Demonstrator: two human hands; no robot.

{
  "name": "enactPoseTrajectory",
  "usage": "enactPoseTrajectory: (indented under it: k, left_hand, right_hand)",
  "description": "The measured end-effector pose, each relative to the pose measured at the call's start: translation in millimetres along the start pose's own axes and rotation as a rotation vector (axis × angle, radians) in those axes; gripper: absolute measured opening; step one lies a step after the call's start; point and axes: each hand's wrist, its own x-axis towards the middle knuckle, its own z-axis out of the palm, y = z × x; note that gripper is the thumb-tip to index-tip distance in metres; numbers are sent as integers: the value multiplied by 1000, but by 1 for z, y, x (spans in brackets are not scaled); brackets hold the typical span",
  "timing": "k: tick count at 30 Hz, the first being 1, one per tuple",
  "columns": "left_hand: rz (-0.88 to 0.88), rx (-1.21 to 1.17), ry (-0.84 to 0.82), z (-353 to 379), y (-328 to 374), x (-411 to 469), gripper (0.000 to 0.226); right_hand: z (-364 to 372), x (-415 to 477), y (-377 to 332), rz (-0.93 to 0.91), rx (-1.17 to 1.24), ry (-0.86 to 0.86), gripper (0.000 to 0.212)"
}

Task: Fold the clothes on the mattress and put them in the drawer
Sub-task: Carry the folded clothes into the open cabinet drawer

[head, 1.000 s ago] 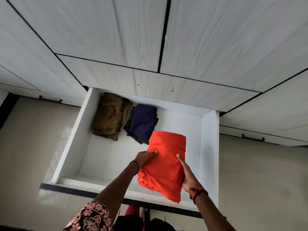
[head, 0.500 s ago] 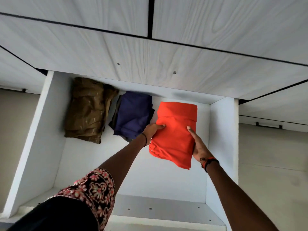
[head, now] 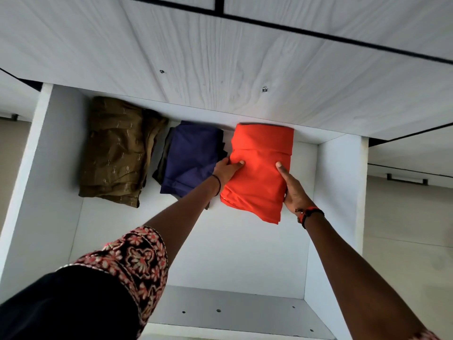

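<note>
In the open white drawer (head: 339, 192), centre right of frame, the left hand (head: 225, 171) and right hand (head: 293, 193) pinch the folded orange cloth (head: 259, 175) by its sides, thumbs on top. Pulling the hands out carelessly could drag its folds open.

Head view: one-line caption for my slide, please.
Left hand and right hand hold a folded orange cloth in the drawer, beside a navy cloth and an olive cloth.
</note>
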Motion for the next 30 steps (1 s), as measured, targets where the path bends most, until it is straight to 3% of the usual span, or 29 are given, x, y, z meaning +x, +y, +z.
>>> enactPoseTrajectory:
  k: [4,8,11,15,23,30]
  left_hand:
    - [41,118,78,4,-4,-16,61]
    - [72,97,120,2,-16,-44,32]
    - [83,88,118,-13,-18,-76,30]
    - [80,-30,229,-44,-31,-123,28]
    - [92,-372,380,-126,-50,-241,31]
    - [132,-648,558,-220,-93,-329,36]
  right_hand:
    - [5,-18,-4,16,-181,133,64]
    - [18,-45,-8,-73,-244,373,88]
    - [34,-68,-3,-72,-248,473,96]
    - [72,-110,3,-117,-324,541,86]
    - [190,-203,28,-196,-413,293,72]
    - [296,-282,65,-201,-545,-49,70]
